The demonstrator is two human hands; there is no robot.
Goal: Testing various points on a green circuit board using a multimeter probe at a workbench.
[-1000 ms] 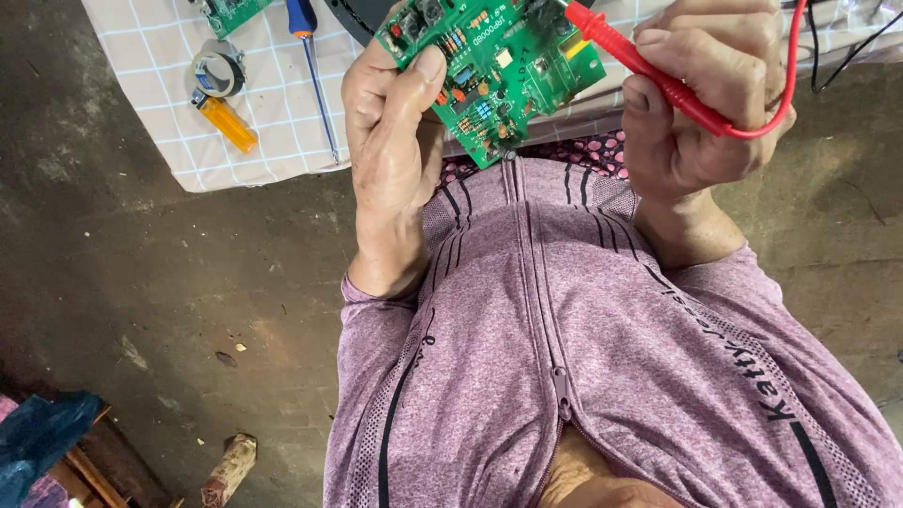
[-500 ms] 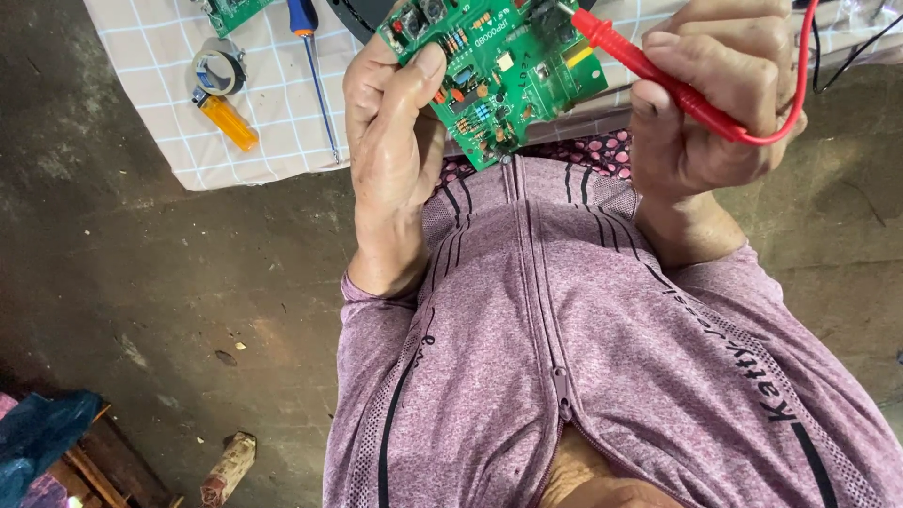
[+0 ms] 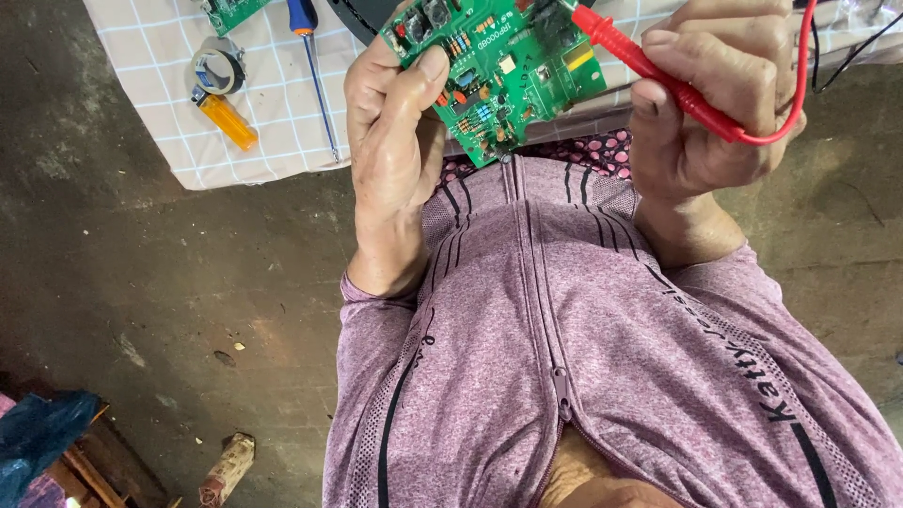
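Observation:
My left hand grips a green circuit board by its left edge, thumb pressed on the component side. The board is held tilted, close to my chest, above my purple zip jacket. My right hand is closed around a red test probe whose tip touches the upper right part of the board. The probe's red lead loops around the back of that hand.
A checked cloth lies on the concrete floor ahead. On it rest a blue-handled screwdriver, an orange lighter, a round metal reel and another green board. Black wires trail at the top right. A blue bag sits bottom left.
Both hands and the board have shifted slightly to the right. The probe tip stays on the board's upper right area.

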